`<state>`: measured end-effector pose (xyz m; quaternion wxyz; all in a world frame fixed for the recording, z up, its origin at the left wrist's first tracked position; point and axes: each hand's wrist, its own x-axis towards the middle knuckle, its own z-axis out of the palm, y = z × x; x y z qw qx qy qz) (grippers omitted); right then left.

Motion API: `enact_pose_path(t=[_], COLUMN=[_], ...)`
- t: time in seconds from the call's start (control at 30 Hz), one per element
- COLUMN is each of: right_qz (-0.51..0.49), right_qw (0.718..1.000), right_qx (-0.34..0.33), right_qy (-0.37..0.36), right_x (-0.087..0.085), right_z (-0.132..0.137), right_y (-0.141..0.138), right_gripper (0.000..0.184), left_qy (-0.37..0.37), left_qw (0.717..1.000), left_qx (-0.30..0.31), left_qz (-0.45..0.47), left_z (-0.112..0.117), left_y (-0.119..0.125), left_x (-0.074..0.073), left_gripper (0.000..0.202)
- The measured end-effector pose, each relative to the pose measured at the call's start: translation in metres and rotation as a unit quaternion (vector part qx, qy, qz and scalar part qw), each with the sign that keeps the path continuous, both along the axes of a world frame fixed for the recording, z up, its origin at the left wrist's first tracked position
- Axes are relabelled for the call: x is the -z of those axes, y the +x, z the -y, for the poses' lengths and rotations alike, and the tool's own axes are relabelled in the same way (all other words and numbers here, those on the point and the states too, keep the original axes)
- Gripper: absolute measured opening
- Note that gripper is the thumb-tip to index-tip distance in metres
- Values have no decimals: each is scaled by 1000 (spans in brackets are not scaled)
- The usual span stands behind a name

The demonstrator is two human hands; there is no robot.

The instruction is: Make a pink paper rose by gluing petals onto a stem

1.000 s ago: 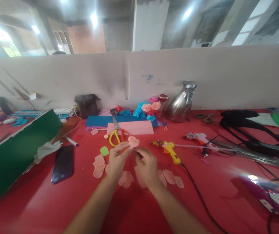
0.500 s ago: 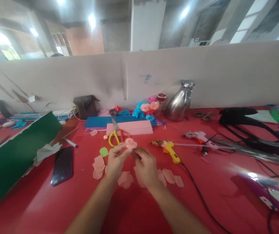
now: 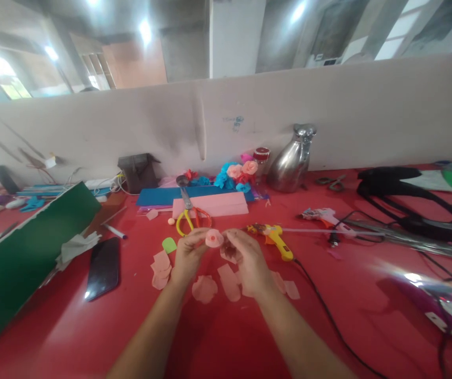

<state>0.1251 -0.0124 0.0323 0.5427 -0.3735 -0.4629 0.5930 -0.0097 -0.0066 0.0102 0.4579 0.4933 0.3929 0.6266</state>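
Observation:
A small pink paper flower [image 3: 213,238] is held up over the table, its rolled centre turned towards me. My left hand [image 3: 189,255] pinches it from the left, thumb and fingers closed on its base. From the right, my right hand [image 3: 249,258] has its fingertips closed at the flower's edge; the exact contact is partly hidden. Below the hands lie loose pink paper petals [image 3: 204,289], with another pile of petals [image 3: 161,268] to the left beside a green petal-shaped piece [image 3: 169,245]. Scissors [image 3: 186,202] with yellow and red handles lie just behind, on folded pink paper [image 3: 226,204].
A yellow glue gun [image 3: 277,243] lies to the right, its cord running forward. Further right are a pink glue gun [image 3: 324,217] and a black strap-like headset [image 3: 391,195]. A steel jug [image 3: 292,160] stands behind. Left are a phone [image 3: 102,268] and a green board [image 3: 32,263].
The flower has come slightly lower and tilted so its centre faces me more. My right hand has shifted a little right and up, uncovering petals below it.

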Motion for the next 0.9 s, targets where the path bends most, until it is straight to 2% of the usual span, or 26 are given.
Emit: enact_pose_path(t=[0.17, 0.33, 0.53, 0.63, 0.9], right_qz=[-25, -49, -73, -62, -18], right_qw=[999, 998, 997, 998, 999], right_qx=[-38, -32, -29, -14, -48], right_qy=[-17, -14, -20, -22, 2], right_x=[1, 0, 2, 3, 1], right_z=[-2, -3, -4, -3, -4], right_y=[-2, -2, -1, -1, 0], right_gripper=[15, 13, 11, 16, 16], left_qy=[-4, 8, 23, 26, 9], left_qw=[1000, 999, 999, 999, 1000], left_qx=[11, 33, 28, 20, 0], left_qz=[-2, -29, -23, -25, -29], left_z=[-1, -2, -4, -4, -3], left_y=[-1, -2, -2, -2, -2], left_x=[3, 8, 11, 12, 8], left_gripper=[14, 16, 16, 16, 16])
